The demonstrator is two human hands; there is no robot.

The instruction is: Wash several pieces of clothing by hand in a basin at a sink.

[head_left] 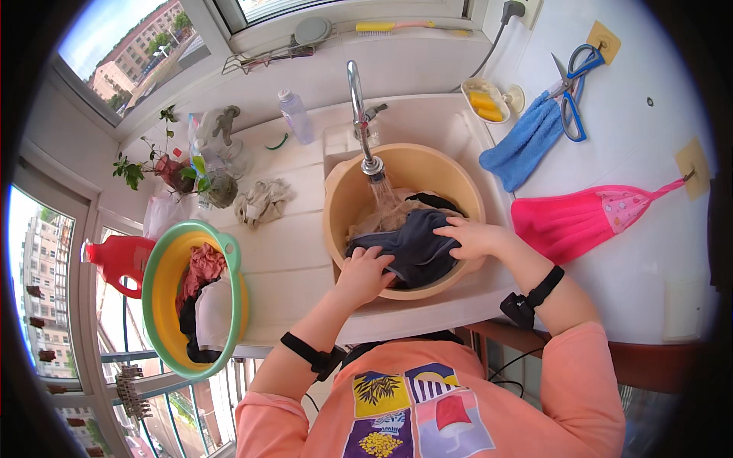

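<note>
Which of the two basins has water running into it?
The tan basin in the sink, under the faucet, where both hands press dark cloth. The green-rimmed yellow basin sits aside.
</note>
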